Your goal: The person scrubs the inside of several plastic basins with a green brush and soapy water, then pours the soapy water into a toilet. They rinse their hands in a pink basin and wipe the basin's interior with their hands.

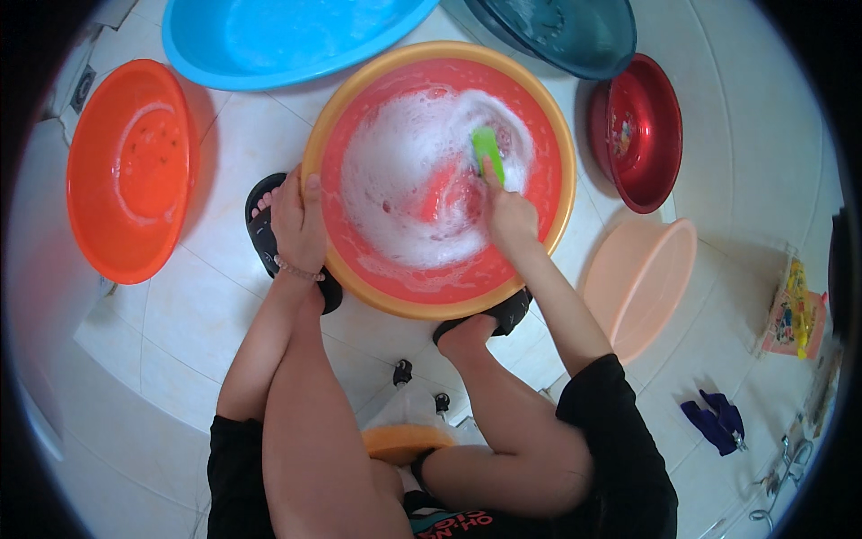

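Observation:
Between my feet stands a round plastic basin [441,311] with a yellow rim and a red-pink inside. White soap suds [397,148] spread over the water in it. My right hand [510,214] reaches into the basin and grips a bright green brush [486,145], its index finger stretched along the back. The brush's underside is hidden in the foam. My left hand [296,219], with a beaded bracelet at the wrist, holds the basin's left rim, its thumb on top and its other fingers at the outside.
An orange basin [151,182] is at the left, a blue tub [296,40] and a dark teal basin [559,34] lie ahead. A dark red basin [643,135] and a peach basin [640,283] lean at the right. Purple cloth [717,421] hangs near a metal tap [781,471].

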